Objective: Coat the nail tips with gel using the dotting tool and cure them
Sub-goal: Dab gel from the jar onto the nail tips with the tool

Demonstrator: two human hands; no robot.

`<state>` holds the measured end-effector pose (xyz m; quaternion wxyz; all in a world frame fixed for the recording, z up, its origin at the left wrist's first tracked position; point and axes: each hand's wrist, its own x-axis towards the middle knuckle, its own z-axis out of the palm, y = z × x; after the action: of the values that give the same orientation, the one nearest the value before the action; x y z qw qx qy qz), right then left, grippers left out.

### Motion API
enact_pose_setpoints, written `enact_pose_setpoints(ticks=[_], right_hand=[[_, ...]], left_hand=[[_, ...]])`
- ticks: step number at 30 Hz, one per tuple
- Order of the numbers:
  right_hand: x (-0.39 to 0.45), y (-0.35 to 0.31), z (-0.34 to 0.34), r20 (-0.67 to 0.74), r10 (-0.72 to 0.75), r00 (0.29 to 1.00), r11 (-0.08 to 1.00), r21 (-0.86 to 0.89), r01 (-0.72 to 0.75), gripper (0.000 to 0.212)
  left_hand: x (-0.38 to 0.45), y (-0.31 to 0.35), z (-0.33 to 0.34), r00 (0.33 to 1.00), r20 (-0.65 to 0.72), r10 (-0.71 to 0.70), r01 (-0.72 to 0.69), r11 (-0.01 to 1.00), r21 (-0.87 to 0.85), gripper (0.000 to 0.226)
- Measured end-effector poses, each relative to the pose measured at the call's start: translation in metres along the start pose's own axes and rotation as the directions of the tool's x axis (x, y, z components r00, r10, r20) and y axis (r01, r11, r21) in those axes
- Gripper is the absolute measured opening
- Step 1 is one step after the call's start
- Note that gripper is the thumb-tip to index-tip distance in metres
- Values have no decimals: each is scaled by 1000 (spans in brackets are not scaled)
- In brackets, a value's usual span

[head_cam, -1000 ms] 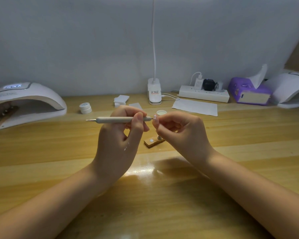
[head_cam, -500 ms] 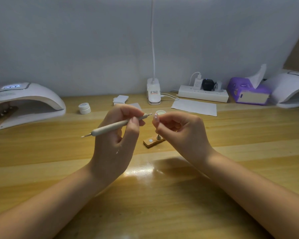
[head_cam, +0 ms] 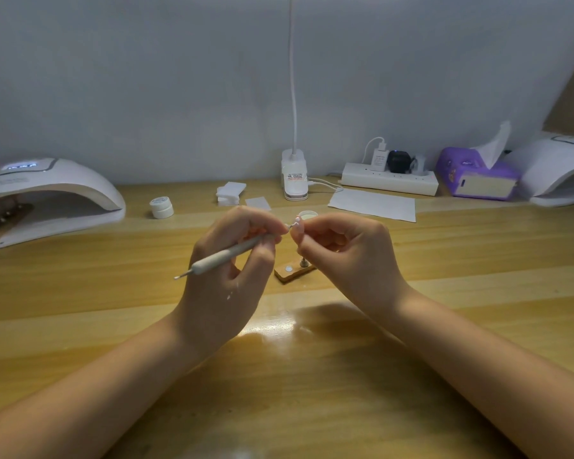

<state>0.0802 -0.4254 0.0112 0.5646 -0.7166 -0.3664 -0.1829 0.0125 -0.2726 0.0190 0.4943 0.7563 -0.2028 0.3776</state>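
A glossy wooden table (head_cam: 80,293) fills the lower frame, backed by a plain grey wall (head_cam: 146,77). At the left edge sits a white lamp (head_cam: 50,197) with a lit panel on top; a second lamp (head_cam: 557,173) is cut off at the right edge. Along the back stand a small white jar (head_cam: 161,207), a stack of pads (head_cam: 231,193), a clip light (head_cam: 294,175) with its stalk rising out of frame, a power strip (head_cam: 390,178), a sheet of paper (head_cam: 373,204) and a purple tissue box (head_cam: 476,175). At centre, the left hand (head_cam: 227,273) pinches a pale dotting tool (head_cam: 226,255) between thumb and fingers, its shaft slanting down to the lower left, its upper end just at a pinkish nail tip (head_cam: 298,227). The right hand (head_cam: 348,256), fingers curled, pinches that tip; how it grips is hard to make out. Behind them shows an open gel pot (head_cam: 308,215), partly hidden. Below the hands lies a small wooden stand (head_cam: 294,272) with a metal peg, half covered by the right hand. Whether tool and tip touch cannot be told.
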Motion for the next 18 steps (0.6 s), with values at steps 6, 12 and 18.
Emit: enact_pose_setpoints(ticks=[6, 12, 18], right_hand=[[0, -1, 0, 1, 8, 1000, 1000, 4, -8, 8], [0, 0, 0, 5, 10, 1000, 1000, 6, -10, 8], [0, 0, 0, 7, 7, 1000, 1000, 0, -7, 8]], left_hand=[[0, -1, 2, 999, -28, -24, 23, 999, -37, 14], [-1, -1, 2, 999, -33, -39, 37, 997, -64, 15], [-2, -1, 3, 999, -23, -30, 28, 997, -75, 15]])
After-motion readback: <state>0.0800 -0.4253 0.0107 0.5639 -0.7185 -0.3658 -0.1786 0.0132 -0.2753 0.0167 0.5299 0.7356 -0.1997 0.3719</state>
